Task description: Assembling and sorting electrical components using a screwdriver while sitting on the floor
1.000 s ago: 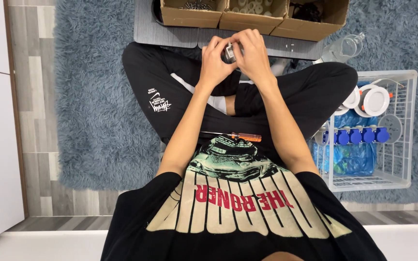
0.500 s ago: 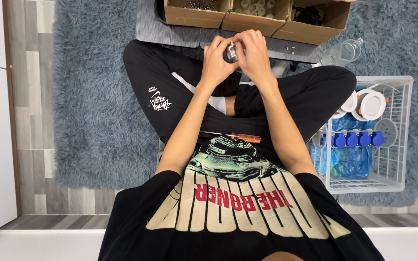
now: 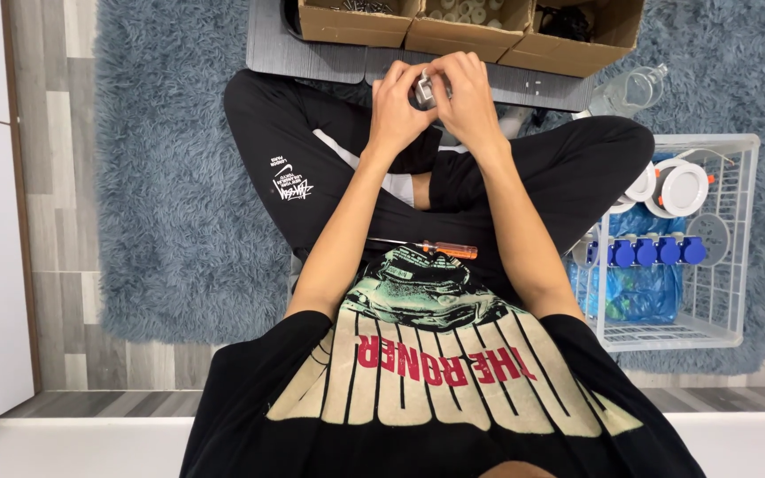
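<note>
I sit cross-legged on a blue shaggy rug [image 3: 170,212]. My left hand [image 3: 396,106] and my right hand [image 3: 464,97] meet in front of me, both closed around a small silvery metal part [image 3: 424,88] held between the fingers. Most of the part is hidden by my fingers. An orange-handled screwdriver [image 3: 440,249] lies across my lap, close to my shirt, untouched.
Three open cardboard boxes [image 3: 462,26] with small parts stand on a grey board [image 3: 312,57] ahead. At my right a white wire basket [image 3: 710,257] holds round white fittings, blue caps and a blue bag. A clear plastic bottle [image 3: 626,88] lies beside it.
Both hands stay together on the small part, with only slight finger shifts. The view has drifted a little.
</note>
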